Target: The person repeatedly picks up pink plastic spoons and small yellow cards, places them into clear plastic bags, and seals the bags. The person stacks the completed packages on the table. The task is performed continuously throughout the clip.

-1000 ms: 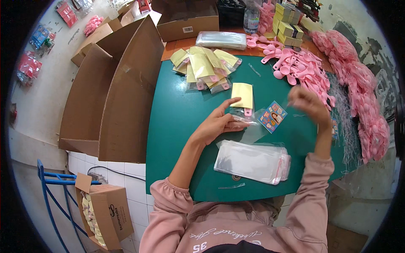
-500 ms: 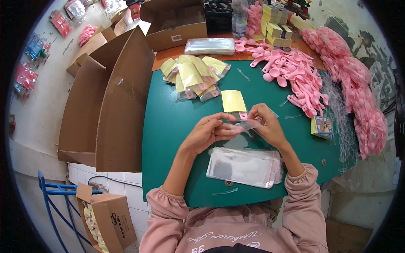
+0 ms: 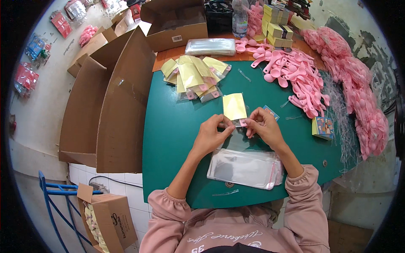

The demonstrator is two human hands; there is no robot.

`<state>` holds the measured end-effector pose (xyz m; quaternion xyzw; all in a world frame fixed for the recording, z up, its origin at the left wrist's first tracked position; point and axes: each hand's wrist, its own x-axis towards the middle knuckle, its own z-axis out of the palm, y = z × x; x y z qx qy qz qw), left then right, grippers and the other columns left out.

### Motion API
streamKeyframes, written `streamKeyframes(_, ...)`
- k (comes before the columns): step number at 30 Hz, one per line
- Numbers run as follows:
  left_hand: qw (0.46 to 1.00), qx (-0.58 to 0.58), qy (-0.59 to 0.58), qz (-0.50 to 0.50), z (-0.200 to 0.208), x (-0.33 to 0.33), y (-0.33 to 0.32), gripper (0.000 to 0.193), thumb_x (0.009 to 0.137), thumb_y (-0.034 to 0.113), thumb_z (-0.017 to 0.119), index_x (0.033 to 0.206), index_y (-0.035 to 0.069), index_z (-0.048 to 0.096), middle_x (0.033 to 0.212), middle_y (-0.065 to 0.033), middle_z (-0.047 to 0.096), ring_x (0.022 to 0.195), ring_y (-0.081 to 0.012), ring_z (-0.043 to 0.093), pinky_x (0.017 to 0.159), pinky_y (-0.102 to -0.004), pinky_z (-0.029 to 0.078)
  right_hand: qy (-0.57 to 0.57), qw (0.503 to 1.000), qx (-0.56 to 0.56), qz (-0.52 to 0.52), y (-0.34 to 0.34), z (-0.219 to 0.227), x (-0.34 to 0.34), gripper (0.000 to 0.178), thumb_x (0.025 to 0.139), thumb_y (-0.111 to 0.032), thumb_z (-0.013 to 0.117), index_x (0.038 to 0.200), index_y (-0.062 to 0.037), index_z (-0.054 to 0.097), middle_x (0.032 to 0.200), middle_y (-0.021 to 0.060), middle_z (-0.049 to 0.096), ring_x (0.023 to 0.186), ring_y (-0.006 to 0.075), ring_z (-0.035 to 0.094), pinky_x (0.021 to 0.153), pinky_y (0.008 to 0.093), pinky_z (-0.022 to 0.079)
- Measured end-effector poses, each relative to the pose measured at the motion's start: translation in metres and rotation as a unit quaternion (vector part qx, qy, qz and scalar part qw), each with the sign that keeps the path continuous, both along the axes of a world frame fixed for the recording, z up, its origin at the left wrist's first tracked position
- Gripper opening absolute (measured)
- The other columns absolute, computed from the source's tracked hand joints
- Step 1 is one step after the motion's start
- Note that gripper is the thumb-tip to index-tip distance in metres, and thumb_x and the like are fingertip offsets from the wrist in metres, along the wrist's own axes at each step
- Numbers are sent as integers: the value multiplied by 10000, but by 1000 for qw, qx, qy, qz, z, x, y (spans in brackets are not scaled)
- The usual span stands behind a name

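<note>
In front of me is a clear plastic bag (image 3: 236, 122) with a yellow card (image 3: 234, 105) inside it. The end of a pink spoon (image 3: 242, 122) shows below the card. My left hand (image 3: 214, 134) pinches the bag's near edge at its left corner. At the right corner, beside the spoon end, my right hand (image 3: 265, 130) has thumb and fingers closed on the same edge. A small printed card (image 3: 271, 112) lies just beyond my right hand. Closer to me rests a stack of clear plastic bags (image 3: 244, 168).
Filled bags (image 3: 192, 74) are piled at the far left of the green table (image 3: 168, 126). Loose pink spoons (image 3: 295, 76) heap at the right, near a stack of printed cards (image 3: 322, 127). A large cardboard box (image 3: 122, 101) borders the table's left side.
My hands have moved apart to the two corners of the bag's near edge. The clear film that was raised between my fingers is lowered. The small printed card shows more.
</note>
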<state>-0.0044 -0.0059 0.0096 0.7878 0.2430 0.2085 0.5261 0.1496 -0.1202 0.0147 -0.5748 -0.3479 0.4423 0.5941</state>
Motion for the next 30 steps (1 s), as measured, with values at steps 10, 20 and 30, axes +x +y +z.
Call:
streamKeyframes(10, 979, -176, -26, 96, 5, 6, -2, 193, 807, 117, 619, 895, 11, 484, 789, -55, 586, 737, -106, 604, 556, -205, 471, 0, 999, 17, -39, 6, -5, -3, 178, 823, -46, 562, 869, -21, 392, 680, 93, 548, 499, 139, 583, 393, 228, 474)
streamKeyframes(20, 981, -152, -36, 111, 4, 8, -4, 160, 819, 150, 595, 910, 51, 509, 767, -35, 601, 694, -83, 586, 488, -191, 405, 9, 999, -6, -52, 3, 6, -12, 263, 835, -51, 535, 1058, 10, 410, 730, 118, 548, 505, 165, 592, 404, 243, 494)
streamKeyframes(30, 993, 57, -61, 85, 29, 6, 17, 315, 792, 136, 607, 1090, 45, 563, 869, -104, 629, 688, -128, 599, 540, -254, 468, -558, 821, 15, -122, 28, 21, 68, 214, 784, -68, 549, 989, -9, 526, 865, 143, 559, 799, 282, 572, 703, 349, 477)
